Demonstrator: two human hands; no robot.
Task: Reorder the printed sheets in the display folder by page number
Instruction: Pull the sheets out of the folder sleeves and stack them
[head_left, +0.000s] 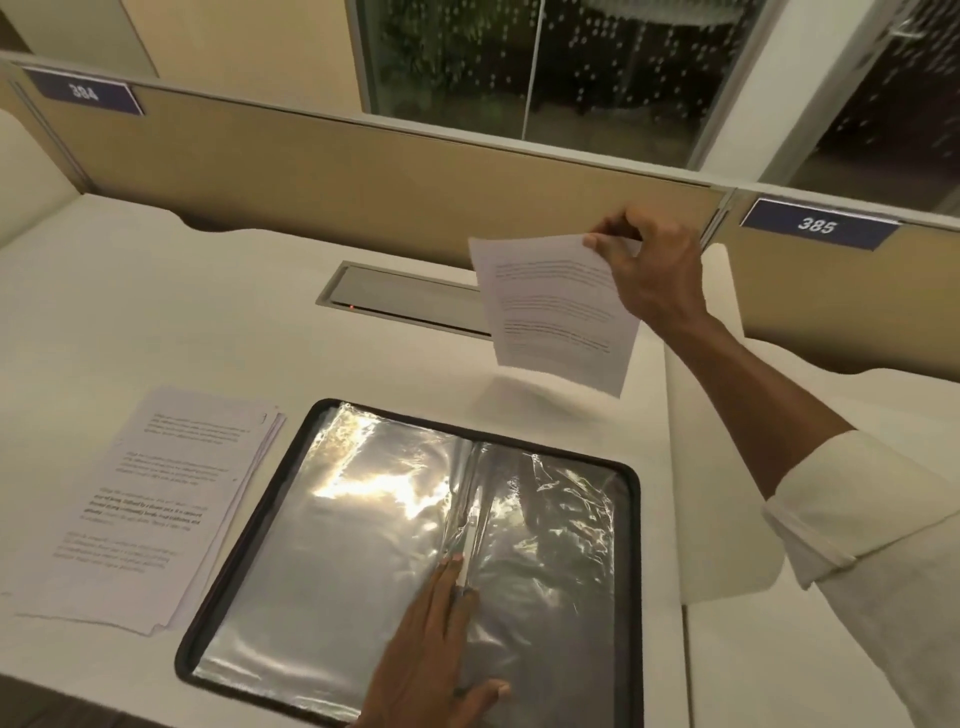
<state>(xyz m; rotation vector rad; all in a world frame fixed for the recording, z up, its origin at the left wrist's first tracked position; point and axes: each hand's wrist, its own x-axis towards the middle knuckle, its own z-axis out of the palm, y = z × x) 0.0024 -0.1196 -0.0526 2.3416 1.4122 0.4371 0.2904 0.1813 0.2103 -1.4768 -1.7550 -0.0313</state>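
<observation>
The white tabletop (182, 312) carries all of the work, backed by a tan partition (363, 171). The display folder (322, 561) lies open and flat at the near edge in front of you. Both facing plastic sleeves are glossy and crinkled, and no paper shows in either.

Just beside the folder's left edge rests the stack of printed sheets (150, 499), text side up and slightly fanned. A loose sheet (556, 312) hangs in the air beyond the folder's far right corner, partly covering the grey cable hatch (405, 296) set into the tabletop.

Your hands are well apart. The right hand (649, 265) pinches the loose sheet at its upper corner, letting it dangle. The left hand (431, 639) lies flat, fingers straight, pressing on the sleeves at the folder's spine. Two number plates (83, 92) on the partition read 384 and 385.

Step in hand, as judged: the sleeves look emptied, so you are either lifting out the last sheet or starting to refill in order. Page numbers are too small to read here.

The next move calls for checking the sheet's number. It then goes into the right place in the stack or into the sleeve your left hand is holding down, whose mouth must be spread open first.
</observation>
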